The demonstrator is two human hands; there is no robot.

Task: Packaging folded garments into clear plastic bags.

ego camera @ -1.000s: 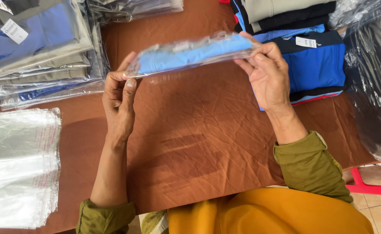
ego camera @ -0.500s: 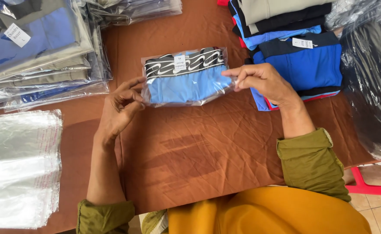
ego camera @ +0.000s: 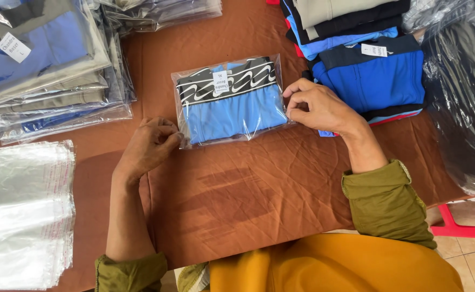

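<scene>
Clear plastic bag (ego camera: pixel 231 100) lying flat on the brown cloth (ego camera: pixel 237 194), near the middle of the table, with folded light-blue underwear inside — black patterned waistband toward the far edge, small white label on it. Left hand (ego camera: pixel 150 146) at the bag's near left corner, fingers curled and pinching the plastic edge against the cloth. Right hand (ego camera: pixel 319 107) at the bag's right edge, thumb and fingertips closed on the plastic rim there. Olive sleeves on both forearms, mustard-yellow garment below. To the far left, a stack of bagged garments (ego camera: pixel 42 70) in blue, grey and beige; nearer on the left, a pile of empty clear bags (ego camera: pixel 21 211), well apart from the left hand. Just beyond the right hand, a stack of unbagged folded underwear (ego camera: pixel 372 75) — blue on top, black, light blue and beige behind. Far right, crumpled clear plastic over dark fabric (ego camera: pixel 464 108).
</scene>
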